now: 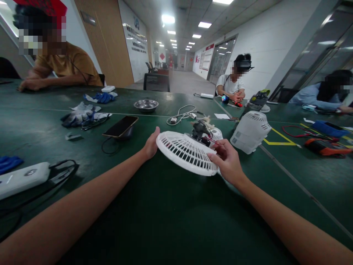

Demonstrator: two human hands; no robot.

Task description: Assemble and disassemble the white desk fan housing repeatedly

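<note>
A white round fan grille [187, 151] is held tilted above the green table between my two hands. My left hand [152, 143] grips its left rim, thumb up, with the fingers hidden behind. My right hand [227, 160] is closed on the right edge, its fingertips near thin red wires. Behind the grille's upper edge shows a dark motor part [201, 129] with wires. To the right of my right hand stands a white plastic housing [250, 132] with slots at its top.
A phone [121, 126], gloves [79, 115] and a white power strip [26, 179] lie on the left. Further back are a steel bowl [146, 105] and a white cable [182, 115]. An orange multimeter [327, 147] rests at the right. Several people sit around the table.
</note>
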